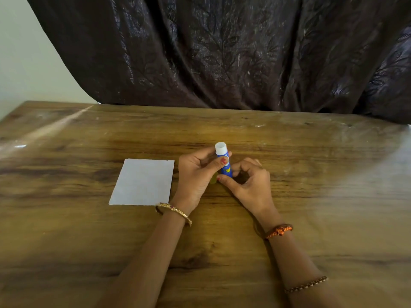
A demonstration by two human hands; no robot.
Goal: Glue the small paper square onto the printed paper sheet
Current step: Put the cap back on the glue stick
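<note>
Wooden table (89,230): left hand (195,174) grasps uncapped glue stick (223,160); right hand (249,183) pinches its base; paper sheet (142,182) beside.

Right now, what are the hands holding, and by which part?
The left hand grips the glue stick round its blue barrel, open end up. The right hand pinches its lower end, likely the twist base.

A paper sheet (142,182) lies flat on the table (311,196), just left of the 2 hands. Both hands hold a glue stick (223,160) upright above the table, right of the sheet. A curtain (222,52) hangs behind the table.
</note>
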